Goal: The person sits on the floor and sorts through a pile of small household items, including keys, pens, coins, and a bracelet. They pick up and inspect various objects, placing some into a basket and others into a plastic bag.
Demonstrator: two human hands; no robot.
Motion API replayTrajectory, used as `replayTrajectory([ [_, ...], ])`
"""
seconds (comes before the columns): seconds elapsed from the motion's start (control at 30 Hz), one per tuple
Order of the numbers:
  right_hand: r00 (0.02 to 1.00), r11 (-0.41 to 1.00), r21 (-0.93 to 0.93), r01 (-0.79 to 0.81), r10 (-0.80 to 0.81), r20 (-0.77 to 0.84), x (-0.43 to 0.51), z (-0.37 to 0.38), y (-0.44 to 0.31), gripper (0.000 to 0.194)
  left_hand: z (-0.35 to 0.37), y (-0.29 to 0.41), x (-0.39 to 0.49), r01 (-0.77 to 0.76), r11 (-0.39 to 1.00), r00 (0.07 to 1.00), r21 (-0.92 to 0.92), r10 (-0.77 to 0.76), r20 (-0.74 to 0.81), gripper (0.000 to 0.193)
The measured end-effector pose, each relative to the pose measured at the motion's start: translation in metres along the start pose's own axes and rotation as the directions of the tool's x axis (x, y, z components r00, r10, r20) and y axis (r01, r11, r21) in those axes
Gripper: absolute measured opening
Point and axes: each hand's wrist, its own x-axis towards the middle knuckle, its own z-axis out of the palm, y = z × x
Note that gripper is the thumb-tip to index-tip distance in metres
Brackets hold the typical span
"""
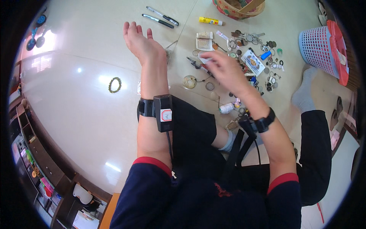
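Observation:
My left hand [144,44] is raised above the tiled floor with the palm up and fingers apart, holding nothing. To its right my right hand [221,67], slightly blurred, has a small white piece [204,59] at its fingertips; what it is I cannot tell. Under and around that hand lie small odds and ends: a stone ring pendant [189,82] on a cord, a metal ring [210,86], a printed card [253,62], a blue cylinder [266,55] and several keys [253,37]. A spool of white thread [226,108] lies nearer my body. A green bead bracelet [115,85] lies apart at the left.
Two pens [157,21] and a yellow glue stick [210,21] lie beyond my hands, near a woven basket [238,11]. A blue plastic basket with a red rim [317,51] stands at the right, by a socked foot [305,90]. Shelving [43,160] runs along the left.

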Motion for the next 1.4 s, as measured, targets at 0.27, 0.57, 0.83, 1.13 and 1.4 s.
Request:
replayTrajectory([
  [0.27,0.913,0.841,-0.417,0.344,-0.403,-0.060,0.075,0.085,-0.005,0.040,-0.012,-0.010,0.005,-0.018,1.000,0.999,0.014,0.018,0.041,0.053],
  [0.57,0.969,0.841,-0.509,0.180,-0.241,-0.057,0.094,0.105,-0.009,0.014,-0.011,-0.022,0.015,0.064,0.996,0.989,0.067,-0.072,0.126,0.057],
  [0.83,0.890,0.946,-0.325,-0.006,-0.143,-0.433,0.027,-0.055,-0.018,0.021,-0.006,-0.022,0.008,0.108,0.994,0.983,0.034,-0.112,0.146,0.057],
  [1.13,0.537,0.824,-0.426,-0.374,-0.182,-0.824,-0.103,-0.415,0.052,0.029,0.000,-0.027,0.001,0.156,0.987,0.964,-0.038,-0.144,0.226,0.052],
  [1.4,0.610,0.755,-0.621,-0.211,-0.395,-0.687,-0.066,-0.374,0.044,0.033,0.012,-0.022,-0.007,0.186,0.982,0.949,0.019,-0.185,0.255,0.045],
])
